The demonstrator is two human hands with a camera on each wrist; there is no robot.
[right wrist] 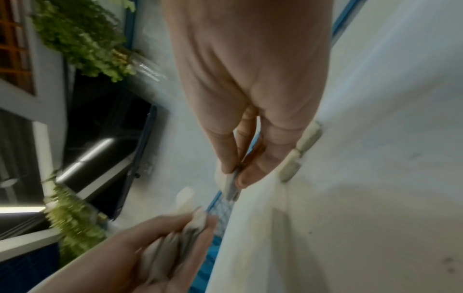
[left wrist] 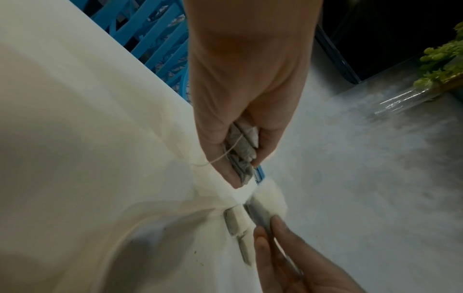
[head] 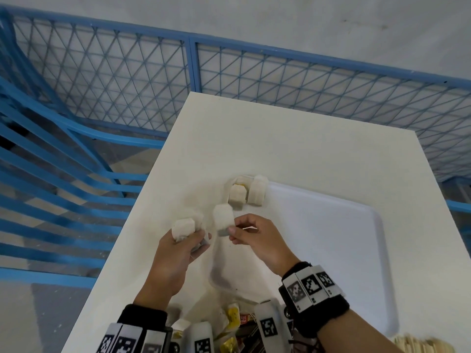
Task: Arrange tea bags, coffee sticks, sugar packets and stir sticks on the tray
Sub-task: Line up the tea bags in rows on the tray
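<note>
Head view: tea bag (head: 223, 219) in right hand (head: 257, 240)

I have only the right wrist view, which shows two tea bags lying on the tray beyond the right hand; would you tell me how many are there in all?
Observer: The head view shows four tea bags, in two rows, at the far left corner of the tray.
Operator: Thank you. What is left to sort?
Observer: Yellow packets lie at the near edge of the table, between the wrists.
Operator: Anything else?
Observer: Wooden stir sticks lie at the near right, just past the tray's near right corner.
</note>
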